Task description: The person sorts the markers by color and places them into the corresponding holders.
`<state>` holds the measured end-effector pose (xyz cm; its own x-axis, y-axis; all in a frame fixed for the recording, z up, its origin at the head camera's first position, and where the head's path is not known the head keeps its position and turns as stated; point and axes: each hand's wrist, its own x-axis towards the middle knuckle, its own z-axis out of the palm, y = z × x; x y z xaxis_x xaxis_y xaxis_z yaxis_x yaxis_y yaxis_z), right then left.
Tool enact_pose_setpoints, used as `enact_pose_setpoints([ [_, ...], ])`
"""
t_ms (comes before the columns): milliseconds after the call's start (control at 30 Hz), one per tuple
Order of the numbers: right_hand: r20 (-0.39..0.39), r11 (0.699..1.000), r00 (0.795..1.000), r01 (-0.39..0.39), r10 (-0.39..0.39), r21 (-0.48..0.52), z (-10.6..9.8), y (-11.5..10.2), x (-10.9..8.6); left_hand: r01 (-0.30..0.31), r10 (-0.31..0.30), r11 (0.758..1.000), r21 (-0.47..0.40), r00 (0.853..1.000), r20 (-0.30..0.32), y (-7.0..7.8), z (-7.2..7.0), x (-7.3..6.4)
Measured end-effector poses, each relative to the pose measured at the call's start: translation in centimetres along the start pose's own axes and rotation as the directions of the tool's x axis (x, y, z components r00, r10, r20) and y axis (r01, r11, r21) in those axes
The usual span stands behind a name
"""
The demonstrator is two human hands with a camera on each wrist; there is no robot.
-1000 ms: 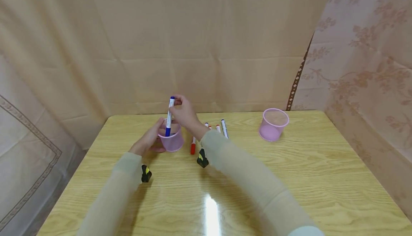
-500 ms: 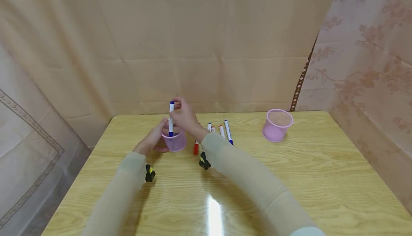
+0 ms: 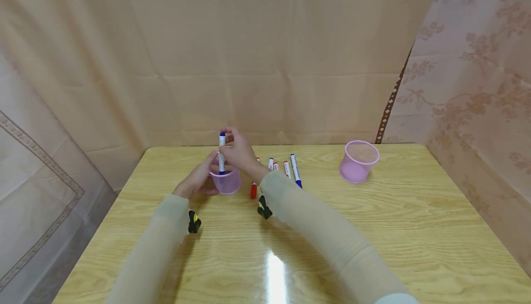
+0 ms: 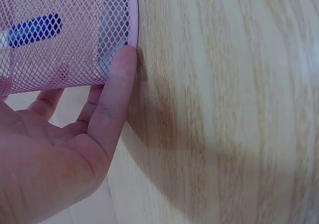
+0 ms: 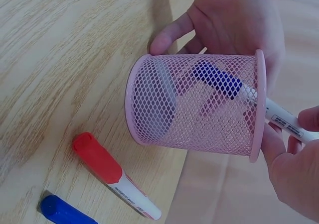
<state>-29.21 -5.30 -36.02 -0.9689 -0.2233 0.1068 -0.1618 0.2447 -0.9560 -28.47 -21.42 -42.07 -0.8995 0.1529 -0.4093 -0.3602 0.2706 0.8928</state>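
My left hand [image 3: 195,179] grips a pink mesh pen cup [image 3: 229,185] from its left side, with fingers and thumb around the wall. Above the rim, my right hand [image 3: 241,153] pinches a blue-capped whiteboard marker [image 3: 222,142] near its upper end. The marker's blue cap points down and shows inside the cup through the mesh in both wrist views, above the cup's base. In the right wrist view the white barrel [image 5: 284,123] leans across the rim, with the right fingers still on it.
Right of the held cup lie several markers, among them a red one [image 3: 253,190] and a blue one [image 3: 295,169]; the right forearm partly covers them. A second pink mesh cup [image 3: 356,168] stands at the table's back right. Beige curtain [image 3: 265,64] hangs behind the table.
The right hand has lowered the blue marker deeper into the pen cup, and the marker has become more upright. The left hand keeps its grip. The whole head view has shifted slightly.
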Motion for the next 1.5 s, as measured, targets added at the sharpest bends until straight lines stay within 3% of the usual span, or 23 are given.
enact_pose_setpoints([
  [233,-0.003,0.998,0.998,0.059,-0.059,-0.03,0.05,0.59,0.3,-0.003,0.003,1.0,-0.006,1.0,-0.001,-0.07,-0.01,0.18],
  [600,0.005,0.998,0.998,0.059,-0.059,-0.037,0.15,0.85,0.35,0.001,-0.001,1.0,0.004,1.0,0.004,0.21,-0.07,-0.14],
  [800,0.014,0.998,0.999,0.035,-0.034,-0.044,0.27,0.61,0.23,0.001,-0.001,1.0,-0.011,1.0,0.005,0.14,-0.06,-0.17],
  [1033,0.023,0.999,0.999,-0.031,0.03,0.032,0.37,0.6,0.21,-0.004,0.004,1.0,0.009,1.0,0.008,0.19,-0.06,-0.14],
  [1300,0.057,0.996,0.997,-0.045,0.049,-0.082,0.39,0.47,0.34,-0.005,0.005,1.0,0.011,1.0,0.01,0.11,-0.09,-0.18],
  [1500,0.095,0.992,0.992,-0.071,0.081,-0.101,0.43,0.44,0.29,-0.02,0.021,1.0,-0.011,1.0,0.013,0.08,0.03,-0.24],
])
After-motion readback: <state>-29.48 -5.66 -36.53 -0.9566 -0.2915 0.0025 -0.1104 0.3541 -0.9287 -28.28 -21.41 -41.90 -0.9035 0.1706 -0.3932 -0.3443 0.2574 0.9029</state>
